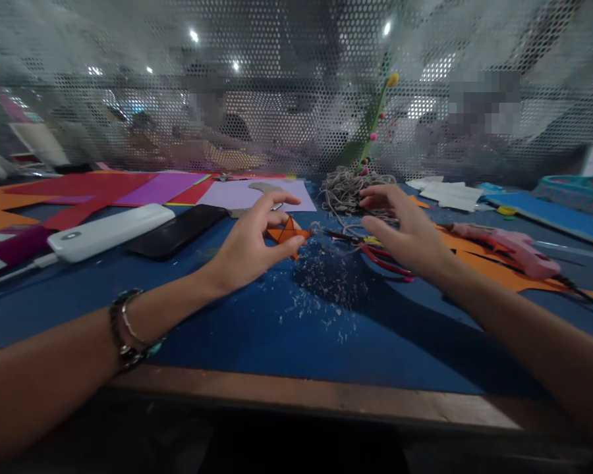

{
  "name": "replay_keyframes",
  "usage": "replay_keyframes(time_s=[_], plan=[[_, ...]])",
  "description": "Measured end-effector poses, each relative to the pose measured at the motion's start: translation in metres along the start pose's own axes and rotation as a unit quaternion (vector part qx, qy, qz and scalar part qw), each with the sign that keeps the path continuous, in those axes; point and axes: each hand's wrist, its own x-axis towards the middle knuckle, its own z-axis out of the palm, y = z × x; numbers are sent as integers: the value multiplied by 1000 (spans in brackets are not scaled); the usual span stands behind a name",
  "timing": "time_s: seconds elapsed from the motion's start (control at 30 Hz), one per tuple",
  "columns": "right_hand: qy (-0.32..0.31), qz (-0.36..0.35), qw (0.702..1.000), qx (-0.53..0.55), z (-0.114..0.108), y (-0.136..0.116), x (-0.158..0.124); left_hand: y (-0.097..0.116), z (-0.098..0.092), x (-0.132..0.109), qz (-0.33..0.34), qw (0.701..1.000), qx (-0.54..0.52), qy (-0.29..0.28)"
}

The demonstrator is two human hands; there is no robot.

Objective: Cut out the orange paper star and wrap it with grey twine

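Between the thumb and fingers of my left hand (257,240) is a small orange star (289,232) with dark lines across it. A bit of grey string shows at the star's right tip. My right hand (405,227) hovers to the right with thumb and fingers apart and nothing between them. Beneath it lie scissors (385,260) with red handles, their blades pointing left toward the star. A heap of grey yarn (350,187) sits just behind my right hand. Tiny pale scraps (326,296) are scattered on the blue table (296,349) below both hands.
A white power bank (111,230) with a cable and a black phone-like slab (178,230) lie left. Coloured paper sheets (163,187) spread behind them. At right are a pink glue gun (508,249) on orange paper and a blue board (563,210). A perforated screen (296,85) stands behind.
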Motion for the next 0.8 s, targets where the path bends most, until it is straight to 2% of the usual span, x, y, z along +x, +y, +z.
replay_keyframes(time_s=[0.13,0.23,0.43,0.67,0.8], plan=[[-133,-97,984,67,10,-19,-17,2,3,-4,25,999,-1,-33],[-177,-118,973,88,14,-27,-24,5,4,-5,26,997,-31,-69],[-190,-44,973,128,14,-31,-25,8,5,-5,-2,996,-39,-80],[-145,-50,987,52,11,-28,-22,11,4,-5,-31,992,-85,-85],[-140,-43,988,45,12,-29,-21,14,4,-3,-52,991,-104,-59]])
